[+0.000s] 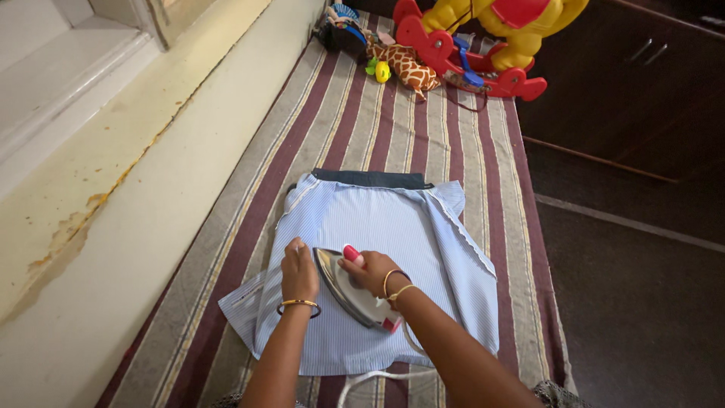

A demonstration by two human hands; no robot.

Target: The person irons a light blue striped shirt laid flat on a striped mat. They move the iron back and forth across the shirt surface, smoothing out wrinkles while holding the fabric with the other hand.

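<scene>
No package, label, sign or screen shows anywhere in this view. Nothing of that kind lies on the striped cloth (355, 113), around the pale blue shirt (377, 227) spread on it, or among the toys (453, 45) at its far end.

Right hand (371, 272) around a red-handled steel iron (351, 289) on a pale blue striped shirt (393, 227), left hand (299, 273) flat beside it.
</scene>
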